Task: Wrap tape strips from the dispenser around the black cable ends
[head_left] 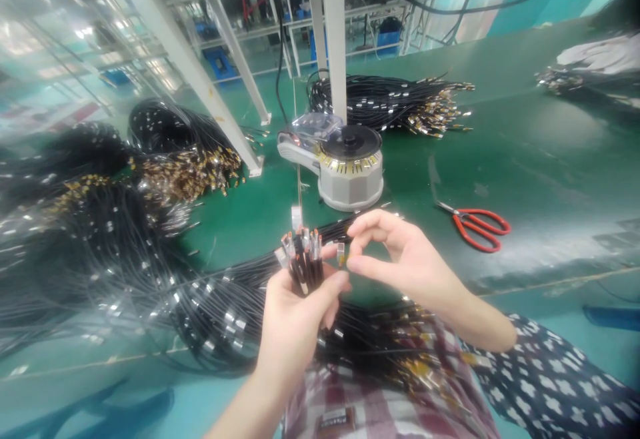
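Observation:
My left hand (300,312) is closed round a bunch of black cables (306,269), whose metal plug ends point upward with bits of orange showing. One plug (341,252) with a yellow piece at its base stands apart from the bunch, beside my left fingertip. My right hand (395,252) is at that plug, its thumb and fingers curled close together in a pinch. Whatever lies between these fingertips is too small to make out. More black cables (370,339) with yellow-marked ends lie across my lap below my hands.
A round tape dispenser (350,182) with yellow strips stands ahead on the green table (530,166). Red-handled cutters (480,226) lie at right. Cable heaps (190,172) cover the left, another bundle (390,102) lies behind the dispenser. White posts (334,39) rise from the table.

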Action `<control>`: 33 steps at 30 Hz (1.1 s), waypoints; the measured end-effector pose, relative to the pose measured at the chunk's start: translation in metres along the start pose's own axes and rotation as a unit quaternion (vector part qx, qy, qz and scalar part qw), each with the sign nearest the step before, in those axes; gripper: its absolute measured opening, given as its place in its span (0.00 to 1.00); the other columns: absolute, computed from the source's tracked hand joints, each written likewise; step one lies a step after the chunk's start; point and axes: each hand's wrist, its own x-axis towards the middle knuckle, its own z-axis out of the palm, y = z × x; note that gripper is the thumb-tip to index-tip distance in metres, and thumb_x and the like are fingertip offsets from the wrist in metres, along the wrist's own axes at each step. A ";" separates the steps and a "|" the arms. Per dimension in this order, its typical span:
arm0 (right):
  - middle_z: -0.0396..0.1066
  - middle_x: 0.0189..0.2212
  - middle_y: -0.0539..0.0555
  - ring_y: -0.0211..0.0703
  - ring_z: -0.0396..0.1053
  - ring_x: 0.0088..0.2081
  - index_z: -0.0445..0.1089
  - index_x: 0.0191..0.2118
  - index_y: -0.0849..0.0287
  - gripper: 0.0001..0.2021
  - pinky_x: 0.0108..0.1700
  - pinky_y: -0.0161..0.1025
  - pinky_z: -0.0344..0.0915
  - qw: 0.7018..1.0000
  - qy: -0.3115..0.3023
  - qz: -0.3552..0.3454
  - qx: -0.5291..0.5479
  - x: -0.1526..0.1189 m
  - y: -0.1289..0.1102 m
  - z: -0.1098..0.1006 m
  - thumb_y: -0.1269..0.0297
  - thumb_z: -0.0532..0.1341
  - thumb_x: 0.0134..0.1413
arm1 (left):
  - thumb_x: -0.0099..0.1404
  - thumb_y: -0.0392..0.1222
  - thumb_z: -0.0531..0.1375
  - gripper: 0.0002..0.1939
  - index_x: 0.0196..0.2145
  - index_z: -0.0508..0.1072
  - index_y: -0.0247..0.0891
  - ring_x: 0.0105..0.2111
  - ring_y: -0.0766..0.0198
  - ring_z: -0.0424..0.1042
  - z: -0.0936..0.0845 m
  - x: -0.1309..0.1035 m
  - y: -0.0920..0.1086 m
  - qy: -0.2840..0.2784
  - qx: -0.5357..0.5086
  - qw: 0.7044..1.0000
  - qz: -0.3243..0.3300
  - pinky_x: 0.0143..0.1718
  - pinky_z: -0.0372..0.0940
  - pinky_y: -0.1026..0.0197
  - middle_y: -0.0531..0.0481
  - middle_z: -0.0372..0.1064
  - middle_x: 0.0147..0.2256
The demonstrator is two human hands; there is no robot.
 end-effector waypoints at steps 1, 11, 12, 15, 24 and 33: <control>0.72 0.27 0.47 0.41 0.69 0.34 0.66 0.40 0.56 0.12 0.47 0.43 0.62 1.000 0.004 0.000 0.000 0.000 0.001 0.001 0.68 0.67 0.49 | 0.53 0.36 0.70 0.15 0.40 0.79 0.34 0.12 0.77 0.59 0.000 0.000 0.000 -0.007 0.001 1.000 0.002 0.14 0.52 0.72 0.54 0.71 0.21; 0.72 0.27 0.46 0.40 0.70 0.34 0.68 0.39 0.56 0.11 0.46 0.42 0.62 1.000 0.022 -0.003 0.016 -0.003 0.003 0.005 0.69 0.67 0.49 | 0.56 0.37 0.69 0.14 0.42 0.77 0.35 0.12 0.73 0.64 -0.005 -0.001 -0.004 -0.033 0.000 0.999 0.006 0.14 0.58 0.70 0.54 0.71 0.22; 0.72 0.27 0.46 0.40 0.70 0.34 0.68 0.39 0.56 0.11 0.46 0.43 0.62 1.000 0.022 -0.004 0.015 -0.003 0.003 0.005 0.69 0.67 0.49 | 0.56 0.37 0.69 0.14 0.42 0.77 0.35 0.12 0.73 0.64 -0.005 0.000 -0.004 -0.036 0.001 0.999 0.006 0.14 0.58 0.70 0.54 0.72 0.22; 0.72 0.27 0.46 0.40 0.70 0.34 0.67 0.39 0.56 0.11 0.47 0.43 0.62 1.000 0.024 -0.008 0.014 -0.002 0.003 0.005 0.68 0.67 0.49 | 0.56 0.37 0.69 0.14 0.41 0.77 0.36 0.12 0.73 0.64 -0.006 0.000 -0.004 -0.038 0.004 0.999 0.009 0.14 0.58 0.70 0.54 0.72 0.22; 0.71 0.27 0.47 0.40 0.71 0.35 0.68 0.38 0.56 0.11 0.45 0.41 0.64 0.999 0.032 -0.006 0.017 -0.003 0.006 0.008 0.68 0.67 0.49 | 0.56 0.37 0.69 0.12 0.40 0.78 0.36 0.12 0.73 0.64 -0.006 -0.001 -0.003 -0.039 0.009 0.999 0.014 0.14 0.57 0.69 0.53 0.72 0.22; 0.73 0.26 0.47 0.41 0.72 0.34 0.68 0.37 0.56 0.11 0.47 0.43 0.64 0.997 0.065 0.001 -0.037 -0.005 -0.005 0.011 0.70 0.68 0.47 | 0.58 0.40 0.67 0.08 0.36 0.78 0.35 0.11 0.75 0.60 -0.002 0.002 -0.004 -0.021 -0.018 0.999 0.023 0.13 0.53 0.70 0.52 0.72 0.20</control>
